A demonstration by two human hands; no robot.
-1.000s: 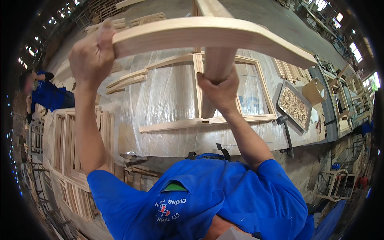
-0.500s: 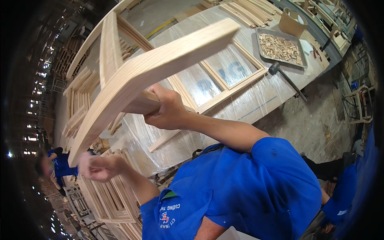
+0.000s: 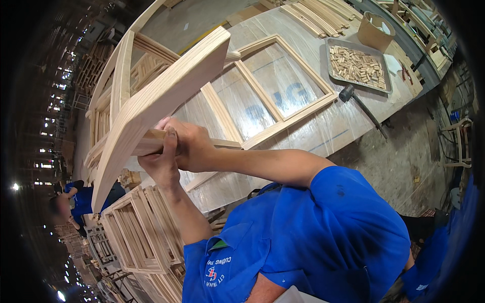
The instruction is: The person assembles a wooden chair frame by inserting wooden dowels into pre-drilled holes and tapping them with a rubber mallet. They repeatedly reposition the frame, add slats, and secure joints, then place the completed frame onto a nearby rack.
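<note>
A pale wooden frame with a broad curved piece (image 3: pixel 161 91) is held up off the table. It looks like part of a chair, though its far side is partly hidden. My left hand (image 3: pixel 162 160) is closed round a rail (image 3: pixel 146 144) beneath the curved piece, its thumb on top. Right beside it, my right hand (image 3: pixel 193 145) is closed on the same rail, and the two hands touch. Behind them a ladder-like wooden frame (image 3: pixel 275 113) lies flat on the plastic-covered table (image 3: pixel 323 123).
A metal tray (image 3: pixel 333 77) of wooden dowels, a black mallet (image 3: pixel 361 105), red-handled pliers (image 3: pixel 405 73) and a cardboard tub (image 3: pixel 375 31) sit on the right. Wooden strips (image 3: pixel 316 19) lie at the back. Stacked frames (image 3: pixel 136 232) stand lower left; a person in blue (image 3: pixel 83 199) is beyond.
My left hand has left the lower end of the curved piece and taken hold of the rail beside my right hand. The held frame has swung leftward and tilted more steeply.
</note>
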